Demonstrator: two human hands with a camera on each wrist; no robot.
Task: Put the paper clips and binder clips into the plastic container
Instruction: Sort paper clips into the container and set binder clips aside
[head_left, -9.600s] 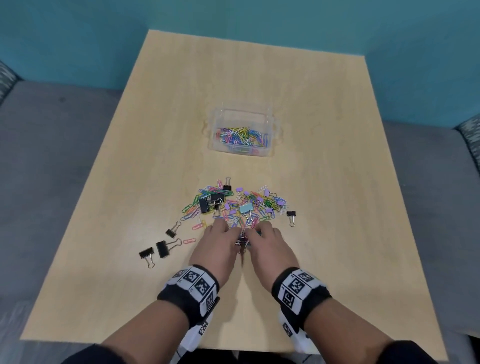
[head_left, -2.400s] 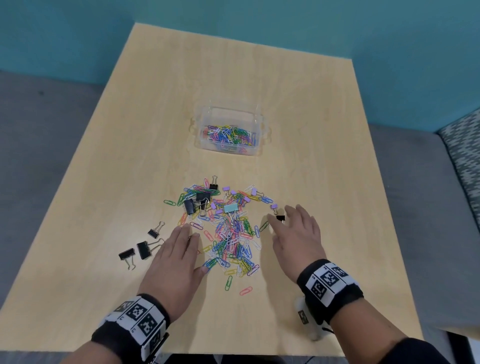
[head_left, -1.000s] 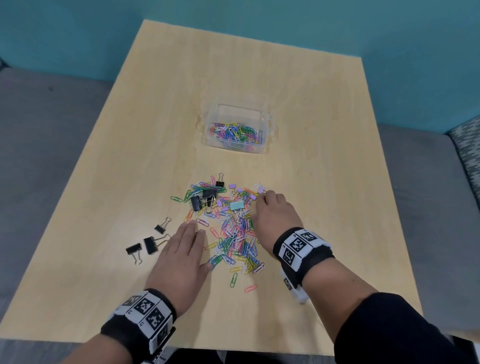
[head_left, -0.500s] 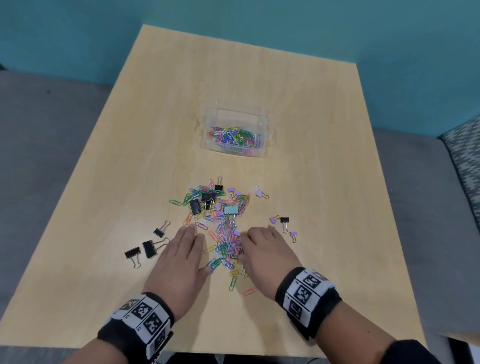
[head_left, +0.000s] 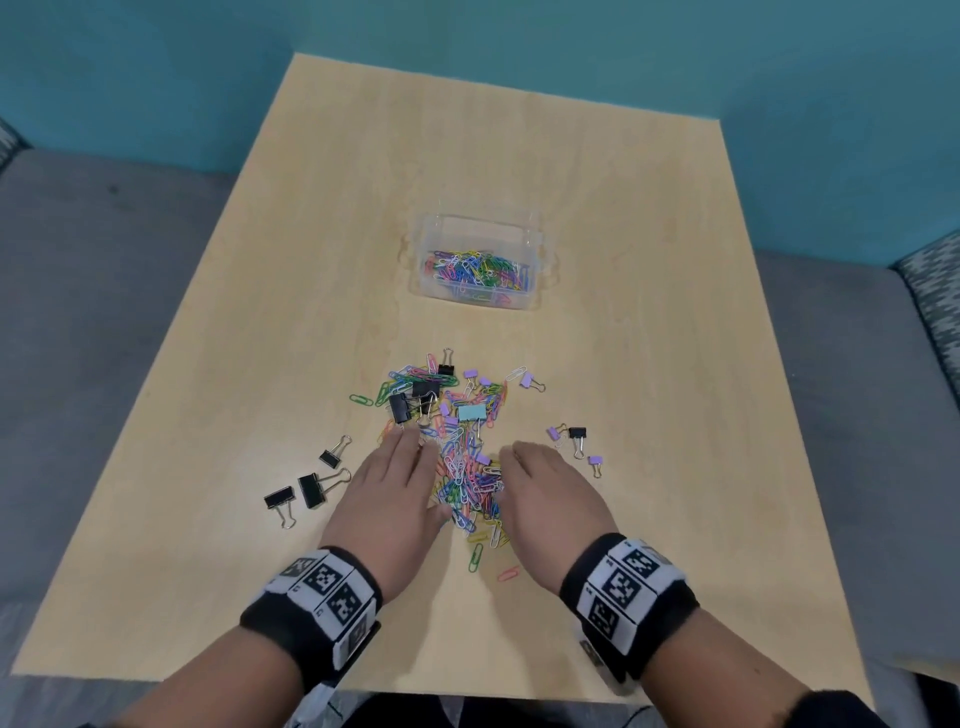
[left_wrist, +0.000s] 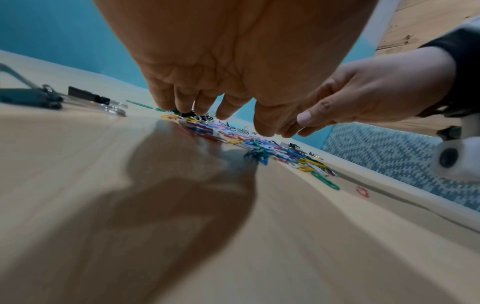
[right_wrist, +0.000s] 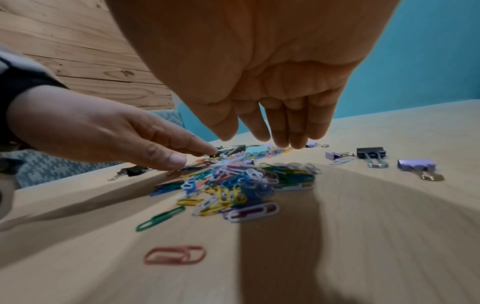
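Observation:
A heap of coloured paper clips (head_left: 467, 478) (right_wrist: 241, 185) (left_wrist: 270, 152) lies on the wooden table (head_left: 649, 364), mixed with black, lilac and one mint binder clip (head_left: 471, 413). My left hand (head_left: 387, 493) (left_wrist: 207, 102) lies palm-down on the heap's left side, fingers extended, tips touching the clips. My right hand (head_left: 545, 493) (right_wrist: 272, 127) flanks the heap's right side, fingers straight and pointing down at the clips. Neither hand holds anything. The clear plastic container (head_left: 480, 228), partly filled with paper clips, stands farther back.
Three black binder clips (head_left: 311, 488) lie left of my left hand. Small lilac and black binder clips (head_left: 576, 436) (right_wrist: 371, 154) lie right of the heap. Two stray paper clips (head_left: 509, 573) (right_wrist: 174, 255) lie near the table's front edge. Grey sofa surrounds the table.
My right hand swept from the heap's far right back toward me, raking clips together; it now faces the left hand across a narrower heap. A few small binder clips stayed at right.

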